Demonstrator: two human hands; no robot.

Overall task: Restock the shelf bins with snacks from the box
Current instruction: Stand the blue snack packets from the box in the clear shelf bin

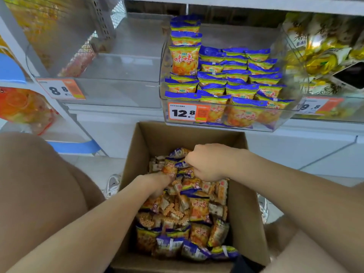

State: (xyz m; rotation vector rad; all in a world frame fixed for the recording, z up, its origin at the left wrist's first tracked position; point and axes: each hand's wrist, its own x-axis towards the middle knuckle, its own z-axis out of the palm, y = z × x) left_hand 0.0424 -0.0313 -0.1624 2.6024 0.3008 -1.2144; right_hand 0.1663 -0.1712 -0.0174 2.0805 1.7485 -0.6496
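Note:
An open cardboard box [248, 209] on the floor holds a heap of blue-and-orange snack packets [197, 209]. My left hand [157, 182] reaches down into the heap, fingers buried among the packets and gripping some. My right hand [204, 164] is curled round a bunch of snack packets at the far end of the box. Above the box a clear shelf bin [222, 123] with a 12.8 price tag [185, 112] is filled with rows of the same packets [236, 75].
To the left an empty clear bin [118, 71] carries an 8.8 tag [59, 89]. To the right a bin of yellow-and-white packets [323, 50]. My knees flank the box, and a white shoe [113, 184] rests on the tiled floor.

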